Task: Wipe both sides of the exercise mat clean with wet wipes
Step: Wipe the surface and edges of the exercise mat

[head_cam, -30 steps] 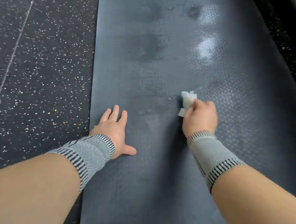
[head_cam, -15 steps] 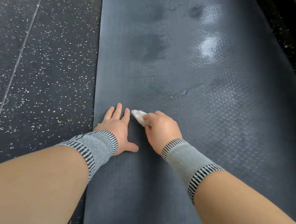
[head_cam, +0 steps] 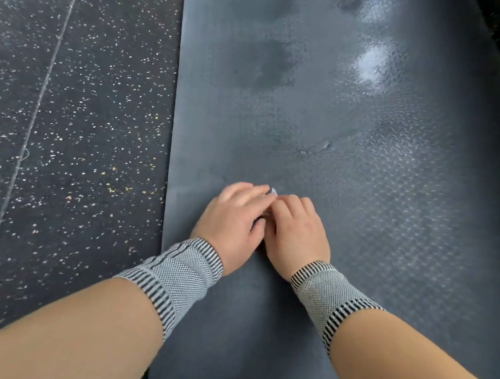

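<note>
We see, left of the mat, a dark rubber floor flecked with white and yellow specks (head_cam: 75,103), with a thin pale seam line running down it, and its edge meets the long left edge of the dark grey textured exercise mat (head_cam: 378,221), which lies flat and fills the middle and right of the view. Our left forearm comes in from the lower left corner, crossing from the floor onto the mat, and it wears a grey knitted wrist sleeve with black striped cuffs (head_cam: 177,277). The left hand (head_cam: 233,221) sits on the mat just inside its left edge, back of the hand up, fingers bent forward and inward toward the other hand, the thumb tucked against it. Between the two hands, at the fingertips, a small white wet wipe (head_cam: 273,191) shows only as a pale corner; the rest is hidden. The left fingers lie over it, but we cannot tell whether they pinch it or only rest there. The right hand (head_cam: 296,231) touches the left, knuckles up, its fingers curled down around the wipe. Its forearm reaches in from the lower right over the mat, wearing a matching grey knitted sleeve (head_cam: 327,293). Farther up the mat from the hands, darker damp patches and a bright glossy reflection mark the surface, and toward the right side the embossed diamond pattern stands out.
</note>
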Demonstrator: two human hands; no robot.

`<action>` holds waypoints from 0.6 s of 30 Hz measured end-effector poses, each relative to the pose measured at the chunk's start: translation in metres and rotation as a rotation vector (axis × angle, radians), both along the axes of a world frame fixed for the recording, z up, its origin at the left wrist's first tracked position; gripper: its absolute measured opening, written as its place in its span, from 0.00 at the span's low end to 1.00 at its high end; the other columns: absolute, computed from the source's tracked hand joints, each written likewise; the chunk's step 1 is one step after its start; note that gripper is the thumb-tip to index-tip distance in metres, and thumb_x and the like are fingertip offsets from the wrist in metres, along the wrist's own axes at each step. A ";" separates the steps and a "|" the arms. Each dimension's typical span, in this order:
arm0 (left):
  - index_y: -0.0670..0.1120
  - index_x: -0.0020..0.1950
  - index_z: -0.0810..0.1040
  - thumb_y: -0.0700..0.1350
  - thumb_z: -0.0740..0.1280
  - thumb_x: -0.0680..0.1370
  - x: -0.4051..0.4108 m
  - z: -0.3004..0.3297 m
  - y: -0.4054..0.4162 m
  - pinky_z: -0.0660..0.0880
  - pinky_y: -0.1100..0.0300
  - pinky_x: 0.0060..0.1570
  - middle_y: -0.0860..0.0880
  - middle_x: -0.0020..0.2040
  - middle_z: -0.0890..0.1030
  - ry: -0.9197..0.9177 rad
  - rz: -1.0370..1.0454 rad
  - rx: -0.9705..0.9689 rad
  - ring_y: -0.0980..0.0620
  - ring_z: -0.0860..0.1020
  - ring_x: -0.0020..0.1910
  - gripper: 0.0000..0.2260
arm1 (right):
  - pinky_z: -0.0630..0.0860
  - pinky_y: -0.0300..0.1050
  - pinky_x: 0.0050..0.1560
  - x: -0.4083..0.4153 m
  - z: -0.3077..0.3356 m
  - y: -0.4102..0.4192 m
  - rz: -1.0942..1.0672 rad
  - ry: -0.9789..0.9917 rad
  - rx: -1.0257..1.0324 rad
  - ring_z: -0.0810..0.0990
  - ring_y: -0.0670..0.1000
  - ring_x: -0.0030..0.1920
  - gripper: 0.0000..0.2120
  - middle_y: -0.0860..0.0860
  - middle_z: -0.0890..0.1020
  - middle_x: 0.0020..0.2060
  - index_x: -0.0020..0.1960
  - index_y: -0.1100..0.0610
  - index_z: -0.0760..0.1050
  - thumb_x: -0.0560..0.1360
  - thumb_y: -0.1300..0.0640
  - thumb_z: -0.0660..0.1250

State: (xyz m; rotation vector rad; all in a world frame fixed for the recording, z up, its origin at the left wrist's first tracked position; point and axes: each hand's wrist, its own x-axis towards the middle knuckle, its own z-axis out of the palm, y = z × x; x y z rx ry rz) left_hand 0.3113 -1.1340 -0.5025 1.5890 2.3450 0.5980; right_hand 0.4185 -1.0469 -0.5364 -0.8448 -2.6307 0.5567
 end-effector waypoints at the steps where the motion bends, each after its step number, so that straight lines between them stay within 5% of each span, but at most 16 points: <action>1: 0.48 0.71 0.72 0.39 0.65 0.76 0.002 -0.001 0.002 0.69 0.50 0.66 0.51 0.67 0.76 -0.007 -0.032 -0.078 0.45 0.70 0.66 0.22 | 0.76 0.50 0.47 0.001 0.002 -0.002 -0.019 0.006 -0.048 0.75 0.57 0.43 0.12 0.54 0.79 0.46 0.48 0.60 0.78 0.72 0.57 0.58; 4: 0.55 0.71 0.71 0.47 0.64 0.78 -0.007 -0.005 0.007 0.67 0.52 0.62 0.59 0.67 0.74 0.068 -0.052 -0.199 0.50 0.67 0.66 0.20 | 0.75 0.48 0.50 0.001 0.005 -0.002 -0.102 0.087 -0.134 0.76 0.59 0.49 0.17 0.57 0.79 0.51 0.50 0.63 0.76 0.69 0.57 0.54; 8: 0.55 0.60 0.79 0.49 0.59 0.81 -0.026 0.000 0.024 0.69 0.53 0.54 0.55 0.58 0.77 0.236 -0.025 -0.271 0.48 0.70 0.59 0.12 | 0.74 0.54 0.50 0.001 0.003 -0.002 -0.151 0.107 -0.055 0.76 0.63 0.50 0.10 0.58 0.78 0.52 0.49 0.63 0.76 0.67 0.66 0.67; 12: 0.49 0.60 0.77 0.41 0.62 0.79 -0.083 0.010 0.032 0.65 0.54 0.42 0.45 0.54 0.74 0.237 0.342 -0.276 0.42 0.76 0.49 0.11 | 0.71 0.52 0.48 -0.002 0.000 -0.002 -0.156 0.016 0.013 0.75 0.61 0.50 0.09 0.56 0.78 0.52 0.48 0.60 0.77 0.68 0.62 0.69; 15: 0.59 0.61 0.73 0.38 0.63 0.78 -0.106 0.004 0.013 0.75 0.51 0.48 0.50 0.56 0.72 0.112 0.387 -0.333 0.44 0.77 0.46 0.18 | 0.71 0.51 0.48 -0.003 -0.001 -0.001 -0.157 -0.034 0.042 0.75 0.60 0.50 0.06 0.55 0.78 0.52 0.46 0.59 0.77 0.70 0.59 0.67; 18: 0.57 0.63 0.77 0.43 0.63 0.78 -0.090 -0.010 -0.003 0.73 0.56 0.54 0.53 0.58 0.73 0.088 0.364 -0.261 0.49 0.75 0.52 0.15 | 0.71 0.51 0.48 -0.004 0.000 -0.002 -0.153 -0.069 0.050 0.75 0.59 0.50 0.09 0.54 0.79 0.51 0.46 0.58 0.77 0.71 0.55 0.62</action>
